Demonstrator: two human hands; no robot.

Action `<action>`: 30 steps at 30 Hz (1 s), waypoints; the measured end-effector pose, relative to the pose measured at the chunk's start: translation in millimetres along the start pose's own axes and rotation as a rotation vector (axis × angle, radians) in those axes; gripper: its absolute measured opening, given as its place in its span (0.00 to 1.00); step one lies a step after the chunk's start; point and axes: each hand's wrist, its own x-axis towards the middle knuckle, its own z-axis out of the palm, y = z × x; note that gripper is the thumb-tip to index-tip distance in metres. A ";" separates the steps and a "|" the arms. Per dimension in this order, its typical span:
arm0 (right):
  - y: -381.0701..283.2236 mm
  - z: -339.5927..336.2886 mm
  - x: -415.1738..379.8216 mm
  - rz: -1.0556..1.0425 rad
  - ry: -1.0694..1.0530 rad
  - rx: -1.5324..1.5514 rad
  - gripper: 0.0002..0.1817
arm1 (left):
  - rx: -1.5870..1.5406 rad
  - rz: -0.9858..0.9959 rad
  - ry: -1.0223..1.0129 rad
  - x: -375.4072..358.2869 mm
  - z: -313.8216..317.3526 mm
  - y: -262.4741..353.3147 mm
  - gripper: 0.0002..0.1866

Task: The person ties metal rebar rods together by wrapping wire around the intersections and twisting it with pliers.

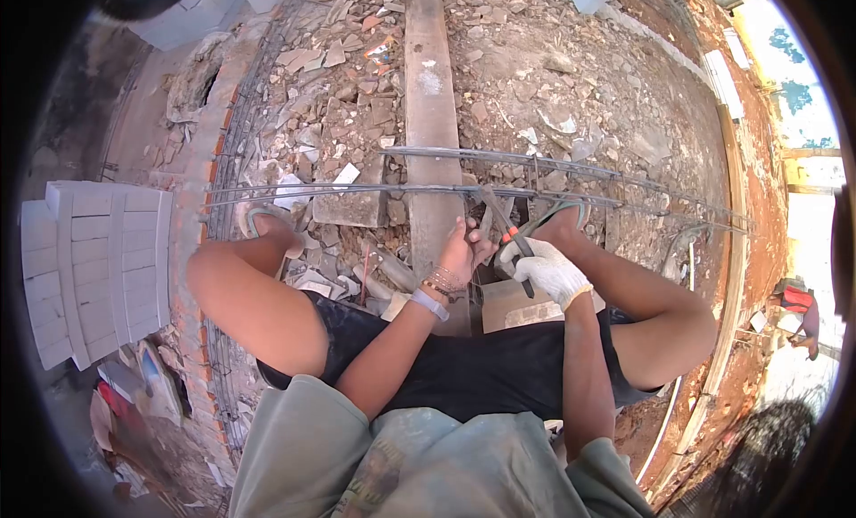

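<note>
Rubble-strewn brown ground [606, 99] below, white-gloved right hand [546, 267], forearm forward, grasps black-and-orange-handled metal pincers [512, 234] near long grey steel rods [330, 189]; bare left hand [462, 253] alongside, fingers half-curled, hold unclear.

Pincers [501, 217] with dark handles and orange-red bands, held in the gloved right hand [546, 270], slant with their head at the grey steel rods [437, 188], which run crosswise in two roughly parallel bundles.
</note>
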 end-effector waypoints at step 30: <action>31.5 26.3 58.7 -0.067 -0.139 -0.239 0.19 | 1.463 0.404 0.214 -23.5 -17.8 47.1 0.23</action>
